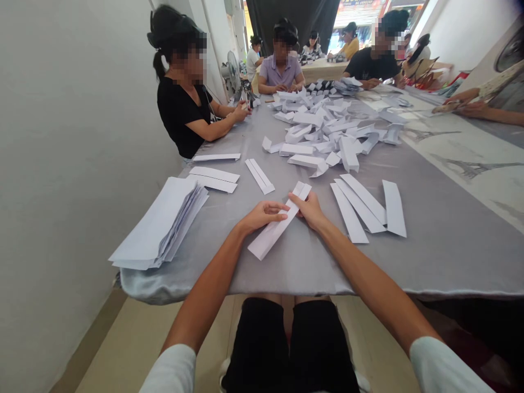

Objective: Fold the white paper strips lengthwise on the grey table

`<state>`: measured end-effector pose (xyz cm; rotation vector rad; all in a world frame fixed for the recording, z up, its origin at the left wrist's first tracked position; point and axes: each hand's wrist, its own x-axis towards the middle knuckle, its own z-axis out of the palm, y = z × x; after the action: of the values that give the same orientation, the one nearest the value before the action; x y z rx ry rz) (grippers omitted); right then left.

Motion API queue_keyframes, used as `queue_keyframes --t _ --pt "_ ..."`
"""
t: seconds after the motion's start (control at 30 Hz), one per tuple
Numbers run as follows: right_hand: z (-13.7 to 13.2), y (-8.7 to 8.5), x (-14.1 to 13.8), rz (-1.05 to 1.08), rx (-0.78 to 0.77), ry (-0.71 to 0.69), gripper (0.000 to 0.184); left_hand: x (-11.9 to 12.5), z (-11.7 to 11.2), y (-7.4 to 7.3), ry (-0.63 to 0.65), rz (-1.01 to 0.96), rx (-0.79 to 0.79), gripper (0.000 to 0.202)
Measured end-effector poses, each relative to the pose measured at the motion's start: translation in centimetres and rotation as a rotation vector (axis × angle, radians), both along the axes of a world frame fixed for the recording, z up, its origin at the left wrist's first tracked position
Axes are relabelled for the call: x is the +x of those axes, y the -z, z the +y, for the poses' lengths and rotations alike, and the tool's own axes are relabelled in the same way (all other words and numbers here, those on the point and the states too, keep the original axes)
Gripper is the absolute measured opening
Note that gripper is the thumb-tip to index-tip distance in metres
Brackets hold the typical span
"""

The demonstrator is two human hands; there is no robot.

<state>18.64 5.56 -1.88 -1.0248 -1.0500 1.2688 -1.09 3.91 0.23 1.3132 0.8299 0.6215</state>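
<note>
- Left hand [262,214]: from my remote view, it grasps the folded white paper strip [271,234] by one long edge, fingers lightly curled, not clenched.
- Right hand [310,210]: it grasps the same strip near its far end. The strip sits over the gray satin tablecloth [426,267]; I cannot tell whether it touches.
- Handling: I judge the strip light and thin, stiff along its creases but easily bent or crushed. I would hold it by the folded long edges.
- Right of the hands: four loose paper strips [360,210], fanned, just beside.
- Left of the hands: a stack of folded paper sheets [159,226] at the table's edge.
- Farther out: a heap of folded paper pieces [323,128], between co-workers.
</note>
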Motion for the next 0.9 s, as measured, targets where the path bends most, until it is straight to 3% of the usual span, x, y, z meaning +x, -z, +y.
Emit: queue_keyframes --t 0.17,0.43,0.63,0.9 --pt "0.6 -0.3 0.9 0.044 0.032 0.07 0.053 -0.2 0.0 0.0 0.025 0.008 0.017 0.065" --pt "2.1 0.3 3.2 -0.001 0.01 0.385 0.051 -0.4 -0.2 -0.5 0.022 0.024 -0.019 0.092" --pt "3.4 0.7 5.2 0.004 0.026 0.553 0.053 -0.5 0.0 -0.2 0.053 0.059 -0.032 0.063" --pt "4.3 1.0 6.6 -0.006 0.047 0.666 0.056 -0.9 0.3 0.2 0.055 0.031 -0.031 0.061"
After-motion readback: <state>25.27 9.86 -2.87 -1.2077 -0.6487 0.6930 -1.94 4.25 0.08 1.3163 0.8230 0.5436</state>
